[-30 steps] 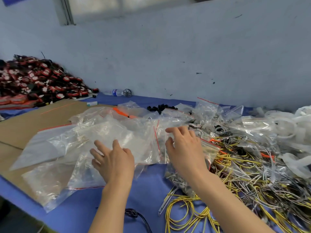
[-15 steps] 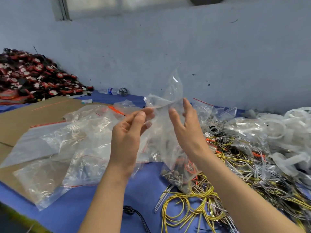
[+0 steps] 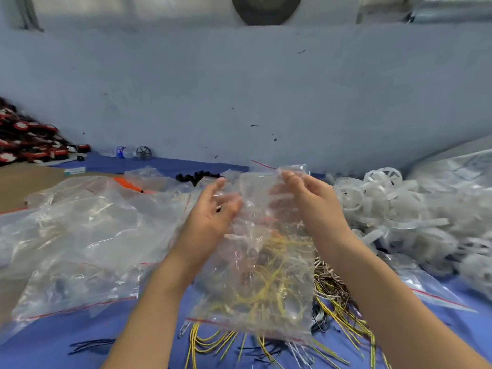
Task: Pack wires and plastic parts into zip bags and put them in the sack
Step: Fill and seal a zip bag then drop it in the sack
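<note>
Clear, crinkled zip bag (image 3: 266, 267) held above the bench (image 3: 80, 328), long axis 12 to 6, red zip strip at 6. Our right hand (image 3: 310, 206) pinches its 12 o'clock edge. Left hand (image 3: 210, 219) touches the film, blurred; we cannot tell its grip. Thin yellow wires (image 3: 205, 344) lie beneath.

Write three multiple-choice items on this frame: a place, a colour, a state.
1. The white plastic rings lie to which side of the right hand? A its left B its right C under it
2. The strip on the held zip bag is: A red B green C black
3. The zip bag is: A lying flat B held up C balled up
B: the rings pile up on the right hand's outer side.
A: a red line runs along the bag's lower edge.
B: the right hand pinches its top and it hangs down.
</note>
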